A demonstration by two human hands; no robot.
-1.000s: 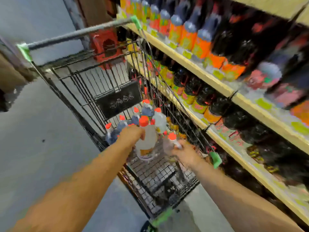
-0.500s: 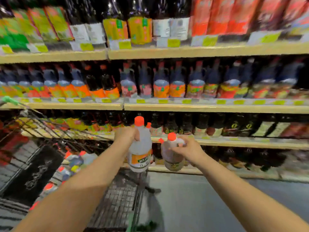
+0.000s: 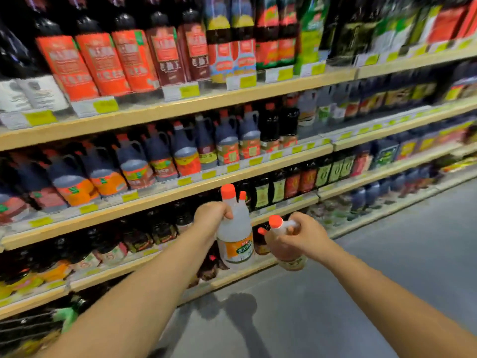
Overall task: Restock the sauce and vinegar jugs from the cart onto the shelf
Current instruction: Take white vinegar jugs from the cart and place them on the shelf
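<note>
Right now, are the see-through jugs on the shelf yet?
Not yet. Done: an upright jug and a tilted jug are out of the cart, up by the shelves. In hand: the left hand grips the upright one, the right hand the tilted one. Left: setting them on a shelf. What remains in the cart is out of view.

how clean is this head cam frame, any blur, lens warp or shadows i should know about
Head view: the wide lens bows and slants the shelf boards; shelved labels are smeared, worst top right; the white jug in the left hand is sharpest, the tilted jug in the right hand softer; soft shadows fall on the floor; no harsh glare.
</note>
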